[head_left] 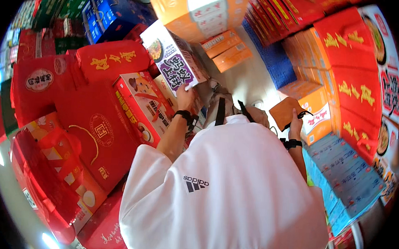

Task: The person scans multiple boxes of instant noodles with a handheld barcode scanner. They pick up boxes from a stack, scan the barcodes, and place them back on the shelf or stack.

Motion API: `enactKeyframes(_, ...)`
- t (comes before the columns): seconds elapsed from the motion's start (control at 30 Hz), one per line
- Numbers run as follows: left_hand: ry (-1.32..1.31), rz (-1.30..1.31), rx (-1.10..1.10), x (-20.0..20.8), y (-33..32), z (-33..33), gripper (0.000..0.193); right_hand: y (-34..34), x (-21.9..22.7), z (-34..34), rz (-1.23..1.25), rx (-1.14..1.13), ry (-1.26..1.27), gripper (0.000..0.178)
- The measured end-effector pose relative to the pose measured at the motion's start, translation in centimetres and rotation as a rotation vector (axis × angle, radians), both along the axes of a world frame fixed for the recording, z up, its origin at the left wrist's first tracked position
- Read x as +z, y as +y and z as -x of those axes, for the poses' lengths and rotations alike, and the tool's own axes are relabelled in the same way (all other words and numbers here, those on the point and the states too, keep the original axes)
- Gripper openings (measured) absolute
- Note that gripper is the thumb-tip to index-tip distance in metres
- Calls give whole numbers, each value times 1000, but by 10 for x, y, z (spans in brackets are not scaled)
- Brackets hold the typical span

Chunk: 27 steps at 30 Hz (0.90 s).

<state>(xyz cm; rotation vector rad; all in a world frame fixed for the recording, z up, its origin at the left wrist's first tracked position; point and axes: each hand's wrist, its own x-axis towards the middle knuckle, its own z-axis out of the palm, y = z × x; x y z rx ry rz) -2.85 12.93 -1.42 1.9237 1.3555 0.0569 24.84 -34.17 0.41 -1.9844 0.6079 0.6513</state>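
At eleven o'clock, the left hand (pixel 186 98) reaches forward, back uppermost, at the near end of a white carton (pixel 174 55) with bold purple print; whether it grips is hard to tell. At three, the right hand (pixel 295 125), pointing toward twelve, holds a flat brown piece (pixel 283 112) by its right side.

Two hands (pixel 185 97) (pixel 296 125), one brown item (pixel 283 111), one white shirt (pixel 237 171)

Shop, stacked red gift boxes (pixel 85 114), orange cartons (pixel 232 52)
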Motion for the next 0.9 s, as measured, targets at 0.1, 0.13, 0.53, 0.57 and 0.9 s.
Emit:
enactKeyframes(0.1,-239,55,110,44,-19,-24,30,-66,5,27,-30,-132,-63,53)
enactKeyframes(0.13,-257,84,77,64,-25,-32,28,-91,-6,39,-115,-215,-128,50)
enactKeyframes(0.53,751,-300,-1074,50,-41,-39,27,-267,-15,150,174,-368,119,65)
enactKeyframes(0.57,697,-382,-1163,48,-39,-39,24,-268,-10,161,215,-383,130,66)
enactKeyframes(0.9,635,-627,-1625,-27,39,-66,39,-268,28,296,434,-444,303,59)
